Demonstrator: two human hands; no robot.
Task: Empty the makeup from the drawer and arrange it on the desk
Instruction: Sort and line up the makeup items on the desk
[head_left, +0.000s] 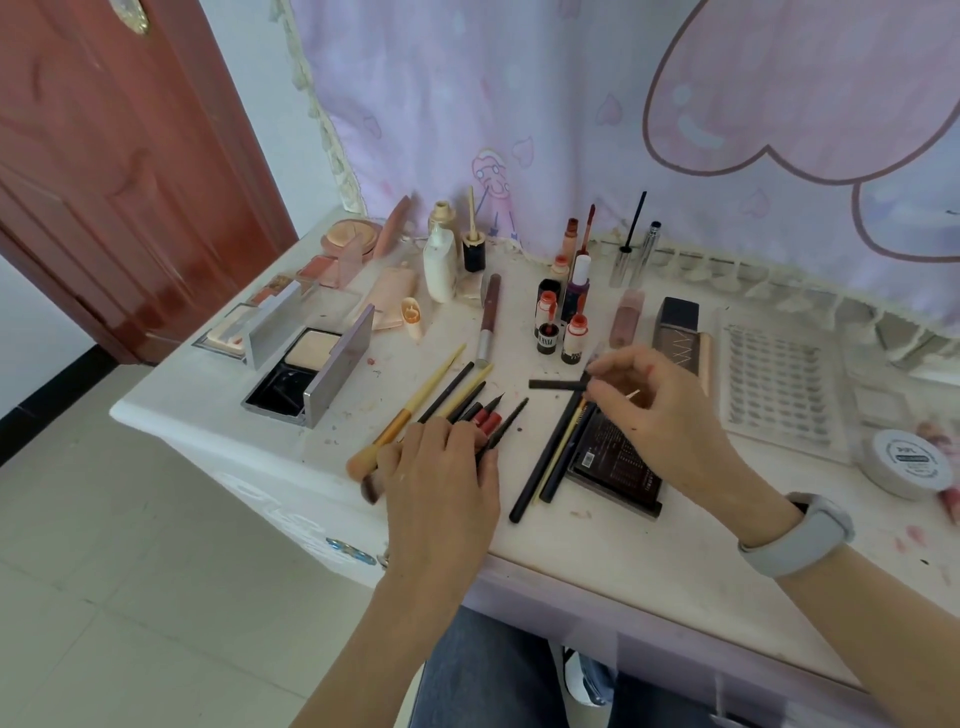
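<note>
**Two hands sorting makeup pencils on a crowded white desk**

The right hand (660, 400), a grey band on its wrist, pinches the tip of a short black pencil (558, 385) between thumb and fingertips. That pencil lies flat and crosswise, its free end pointing left. Just below the hand, long black pencils (545, 457) lie side by side, running from the near desk edge up toward the fingers, beside a black lash box (615, 470).

The left hand (441, 467) lies palm down, fingers curled over a fan of brushes and liner pens (457, 395) whose long axes slant up and to the right.

The desk (597, 551) has bare surface only along its near edge, below the lash box. Left of the brushes stands an open powder compact (311, 374); behind them, small red bottles (558, 327) and a white bottle (440, 265) stand upright.
</note>
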